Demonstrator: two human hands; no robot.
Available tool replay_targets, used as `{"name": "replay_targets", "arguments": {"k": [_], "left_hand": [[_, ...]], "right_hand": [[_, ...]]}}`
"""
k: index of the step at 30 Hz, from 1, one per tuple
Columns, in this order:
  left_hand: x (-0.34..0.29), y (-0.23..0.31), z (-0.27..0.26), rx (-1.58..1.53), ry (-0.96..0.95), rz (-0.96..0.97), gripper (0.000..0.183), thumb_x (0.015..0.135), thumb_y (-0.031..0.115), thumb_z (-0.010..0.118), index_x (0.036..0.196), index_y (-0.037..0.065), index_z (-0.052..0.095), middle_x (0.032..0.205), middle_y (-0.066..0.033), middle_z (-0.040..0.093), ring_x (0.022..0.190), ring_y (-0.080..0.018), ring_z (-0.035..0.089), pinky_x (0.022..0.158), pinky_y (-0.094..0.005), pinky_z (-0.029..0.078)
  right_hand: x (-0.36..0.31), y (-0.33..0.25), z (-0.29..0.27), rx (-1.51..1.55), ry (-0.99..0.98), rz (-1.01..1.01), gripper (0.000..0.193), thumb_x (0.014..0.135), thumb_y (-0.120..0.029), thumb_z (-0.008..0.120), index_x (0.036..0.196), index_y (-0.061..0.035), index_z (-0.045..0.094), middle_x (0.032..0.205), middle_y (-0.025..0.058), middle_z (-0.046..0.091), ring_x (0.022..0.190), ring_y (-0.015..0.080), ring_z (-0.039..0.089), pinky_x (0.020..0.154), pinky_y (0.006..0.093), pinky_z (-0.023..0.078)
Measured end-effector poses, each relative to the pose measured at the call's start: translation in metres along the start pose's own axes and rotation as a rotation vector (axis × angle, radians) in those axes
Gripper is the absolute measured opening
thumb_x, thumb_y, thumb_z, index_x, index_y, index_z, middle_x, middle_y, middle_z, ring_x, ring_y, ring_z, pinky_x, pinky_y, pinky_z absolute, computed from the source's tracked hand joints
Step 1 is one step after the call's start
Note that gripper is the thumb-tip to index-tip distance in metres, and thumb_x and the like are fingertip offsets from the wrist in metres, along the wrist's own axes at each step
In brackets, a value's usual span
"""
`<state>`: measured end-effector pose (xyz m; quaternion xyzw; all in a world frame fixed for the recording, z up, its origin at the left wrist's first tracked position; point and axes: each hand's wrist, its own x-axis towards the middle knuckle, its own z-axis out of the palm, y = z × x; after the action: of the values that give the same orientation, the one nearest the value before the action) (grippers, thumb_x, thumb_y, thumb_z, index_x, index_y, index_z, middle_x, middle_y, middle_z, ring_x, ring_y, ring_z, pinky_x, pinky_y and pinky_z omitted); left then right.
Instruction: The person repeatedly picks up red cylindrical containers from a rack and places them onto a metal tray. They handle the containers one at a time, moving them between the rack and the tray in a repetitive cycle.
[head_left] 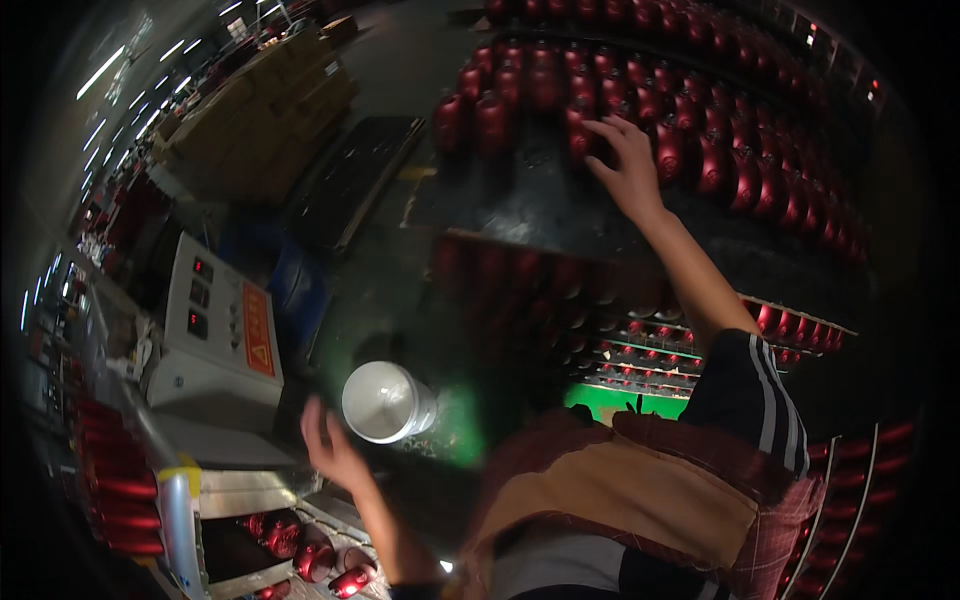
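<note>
My right hand point(628, 165) is stretched out over a dark shelf board point(520, 205), thumb and fingers apart. Its fingertips are beside a shiny red bottle point(580, 132) at the front of the rows; whether they touch it I cannot tell. More red bottles point(745, 180) stand close together behind and to the right of this hand. Low on the left, my left hand point(333, 447) hangs with its fingers apart and holds nothing. A white bucket point(384, 402) on the floor is nearest to it, just to its right.
On the left stands a pale control box point(215, 335) with small red displays and an orange warning label. Below it, red bottles point(315, 560) lie by a metal frame point(180, 520). Stacked cartons point(260, 110) and a dark flat panel point(360, 180) are farther off. Lower racks hold more bottles.
</note>
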<state>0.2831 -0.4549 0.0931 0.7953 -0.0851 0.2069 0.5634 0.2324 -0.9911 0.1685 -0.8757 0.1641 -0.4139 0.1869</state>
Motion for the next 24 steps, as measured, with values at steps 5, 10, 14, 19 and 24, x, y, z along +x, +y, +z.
{"name": "replay_targets", "arguments": {"k": [5,10,14,19,24], "left_hand": [[0.135,0.101,0.266,-0.041,-0.507,0.459,0.042,0.088,0.005,0.066,0.128,0.016,0.066,0.138,-0.0105,0.056,0.127,-0.0267,0.055,0.097,-0.0338,0.049],[0.17,0.152,0.467,0.143,-0.629,0.606,0.053,0.075,0.021,0.079,0.126,0.019,0.068,0.134,-0.0227,0.055,0.121,-0.0381,0.056,0.104,-0.0448,0.047],[0.15,0.153,0.513,0.294,-0.492,0.66,0.054,0.067,0.018,0.082,0.119,0.025,0.069,0.135,-0.0168,0.05,0.121,-0.0382,0.051,0.099,-0.0468,0.049],[0.121,0.15,0.486,0.118,-0.436,0.528,0.052,0.071,0.011,0.079,0.118,0.028,0.063,0.143,-0.0111,0.041,0.118,-0.0385,0.052,0.092,-0.0468,0.053],[0.094,0.132,0.376,0.008,-0.427,0.413,0.055,0.076,0.015,0.076,0.127,0.026,0.062,0.148,-0.0111,0.039,0.128,-0.0367,0.047,0.1,-0.0433,0.049]], "right_hand": [[0.076,0.074,0.06,-0.179,-0.162,0.144,0.071,0.078,-0.035,0.077,0.142,-0.0167,0.049,0.146,0.0352,0.035,0.131,0.0534,0.037,0.11,0.055,0.036],[0.083,0.084,0.081,-0.164,-0.232,0.215,0.073,0.081,-0.028,0.077,0.145,-0.0212,0.045,0.151,0.0312,0.028,0.131,0.0525,0.038,0.107,0.0527,0.041],[0.075,0.079,0.06,-0.211,-0.172,0.145,0.075,0.075,-0.013,0.08,0.142,-0.0253,0.048,0.15,0.0237,0.032,0.128,0.0479,0.042,0.104,0.0509,0.045],[0.069,0.089,0.042,-0.206,-0.155,0.016,0.075,0.078,-0.003,0.068,0.146,-0.0272,0.045,0.147,0.0267,0.034,0.129,0.0453,0.043,0.107,0.0494,0.04],[0.059,0.108,0.043,-0.214,-0.185,0.022,0.073,0.08,-0.004,0.067,0.145,-0.0297,0.047,0.141,0.0229,0.042,0.13,0.04,0.045,0.108,0.046,0.04]]}}
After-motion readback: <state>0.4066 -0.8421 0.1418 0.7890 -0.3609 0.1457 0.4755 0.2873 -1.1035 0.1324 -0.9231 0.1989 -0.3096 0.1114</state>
